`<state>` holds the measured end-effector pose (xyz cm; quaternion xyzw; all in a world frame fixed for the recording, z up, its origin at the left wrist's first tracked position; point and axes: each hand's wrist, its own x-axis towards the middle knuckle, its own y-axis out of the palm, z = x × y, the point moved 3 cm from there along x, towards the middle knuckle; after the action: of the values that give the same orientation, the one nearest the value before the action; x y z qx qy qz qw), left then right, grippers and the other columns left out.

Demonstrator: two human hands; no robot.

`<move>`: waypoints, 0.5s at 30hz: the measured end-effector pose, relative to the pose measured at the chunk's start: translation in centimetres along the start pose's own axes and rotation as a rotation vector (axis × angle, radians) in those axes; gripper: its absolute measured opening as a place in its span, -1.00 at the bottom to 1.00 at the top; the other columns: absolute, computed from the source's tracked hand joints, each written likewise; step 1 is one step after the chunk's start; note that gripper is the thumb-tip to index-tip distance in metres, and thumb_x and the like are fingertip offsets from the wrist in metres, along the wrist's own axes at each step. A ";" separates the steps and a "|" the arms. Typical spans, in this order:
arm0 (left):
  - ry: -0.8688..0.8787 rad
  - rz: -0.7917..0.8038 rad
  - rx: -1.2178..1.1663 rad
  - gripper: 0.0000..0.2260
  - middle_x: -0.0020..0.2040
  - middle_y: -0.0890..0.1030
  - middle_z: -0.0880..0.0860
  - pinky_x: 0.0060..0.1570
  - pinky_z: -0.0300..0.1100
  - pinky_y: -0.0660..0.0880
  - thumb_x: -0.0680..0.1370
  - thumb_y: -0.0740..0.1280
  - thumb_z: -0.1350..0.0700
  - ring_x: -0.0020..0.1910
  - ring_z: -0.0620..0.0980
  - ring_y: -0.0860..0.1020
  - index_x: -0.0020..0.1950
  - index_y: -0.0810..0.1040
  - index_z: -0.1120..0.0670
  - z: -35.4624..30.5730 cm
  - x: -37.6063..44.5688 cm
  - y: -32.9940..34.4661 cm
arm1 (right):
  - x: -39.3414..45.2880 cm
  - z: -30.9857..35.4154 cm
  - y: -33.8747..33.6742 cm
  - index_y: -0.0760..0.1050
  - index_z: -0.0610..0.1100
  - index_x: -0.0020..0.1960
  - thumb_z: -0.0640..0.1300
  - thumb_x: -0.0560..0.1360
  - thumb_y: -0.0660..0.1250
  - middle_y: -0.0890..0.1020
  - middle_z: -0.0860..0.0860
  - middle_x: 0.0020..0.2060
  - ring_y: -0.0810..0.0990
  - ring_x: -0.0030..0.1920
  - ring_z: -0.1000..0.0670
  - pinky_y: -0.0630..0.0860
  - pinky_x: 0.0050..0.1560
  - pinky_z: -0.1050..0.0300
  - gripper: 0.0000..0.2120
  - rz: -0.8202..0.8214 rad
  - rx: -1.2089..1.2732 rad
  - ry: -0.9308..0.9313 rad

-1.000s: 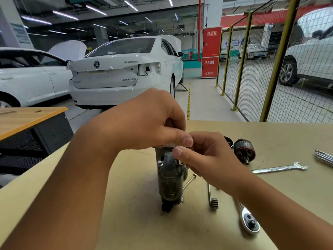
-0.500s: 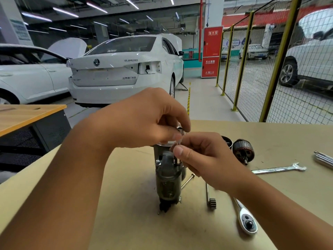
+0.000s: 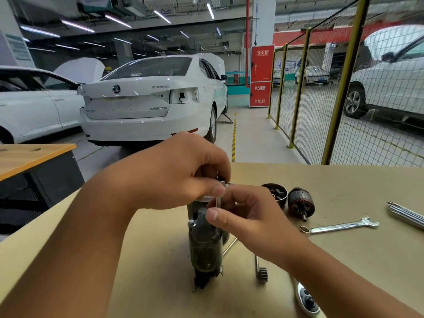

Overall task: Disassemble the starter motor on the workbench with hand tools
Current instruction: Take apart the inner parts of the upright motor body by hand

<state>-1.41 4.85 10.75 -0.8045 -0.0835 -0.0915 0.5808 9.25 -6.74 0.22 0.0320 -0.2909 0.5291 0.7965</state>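
The dark, grimy starter motor (image 3: 205, 246) stands upright on the tan workbench (image 3: 344, 184). My left hand (image 3: 181, 171) grips its top end from above, hiding the rim. My right hand (image 3: 243, 216) pinches a thin silver pin or bolt (image 3: 218, 200) that rises beside the motor's top. The removed armature (image 3: 300, 204) and a dark end cap (image 3: 275, 192) lie behind my right hand.
A combination wrench (image 3: 339, 226) lies to the right, a ratchet (image 3: 306, 297) near the front edge, and a small gear on a shaft (image 3: 261, 269) beside the motor. More silver tools (image 3: 406, 213) sit at far right. White cars and a yellow mesh fence stand beyond.
My right hand has drawn the thin silver pin a little way out at the motor's top, so more of it shows. My left hand keeps its hold on the top.
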 end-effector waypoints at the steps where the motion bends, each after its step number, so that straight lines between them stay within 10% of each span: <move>1: -0.003 -0.023 0.017 -0.92 -0.24 0.66 -0.16 -0.34 -0.32 0.52 0.53 0.50 -0.07 -0.27 -0.17 0.64 -0.11 0.66 -0.11 -0.1 0.1 0.0 | 0.0 -0.1 -0.1 0.60 -0.18 -0.15 -0.07 0.49 0.52 0.52 -0.07 -0.39 0.45 -0.38 -0.06 0.42 -0.32 -0.05 -0.81 -0.016 -0.007 0.001; 4: -0.020 -0.082 0.035 -0.80 -0.28 0.64 -0.13 -0.42 -0.31 0.46 0.46 0.48 -0.23 -0.34 -0.13 0.60 -0.16 0.63 -0.12 0.0 0.2 0.0 | 0.0 -0.2 -0.3 0.54 -0.22 -0.21 -0.11 0.47 0.56 0.47 -0.06 -0.45 0.41 -0.41 -0.02 0.39 -0.36 -0.02 -0.74 -0.029 -0.017 0.032; 9: 0.024 0.007 -0.043 -0.88 -0.18 0.69 -0.20 -0.22 -0.31 0.59 0.53 0.55 0.12 -0.19 -0.19 0.68 0.00 0.72 -0.09 -0.4 0.0 0.1 | 0.2 0.0 -0.4 0.55 -0.30 -0.16 -0.07 0.51 0.47 0.48 -0.29 -0.37 0.42 -0.41 -0.12 0.39 -0.39 -0.07 -0.72 0.050 -0.005 0.013; 15: -0.064 -0.116 0.050 -0.78 -0.33 0.64 -0.12 -0.43 -0.22 0.48 0.44 0.58 -0.17 -0.38 -0.14 0.59 -0.22 0.65 -0.08 -0.9 0.2 -0.1 | -0.1 -0.1 -0.8 0.51 -0.23 -0.21 -0.10 0.45 0.57 0.40 -0.10 -0.41 0.35 -0.37 -0.03 0.32 -0.34 -0.05 -0.71 0.039 -0.029 0.043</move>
<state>-1.30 4.01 11.13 -0.7861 -0.1505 -0.0972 0.5915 9.92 -7.09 0.31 0.0034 -0.2818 0.5408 0.7926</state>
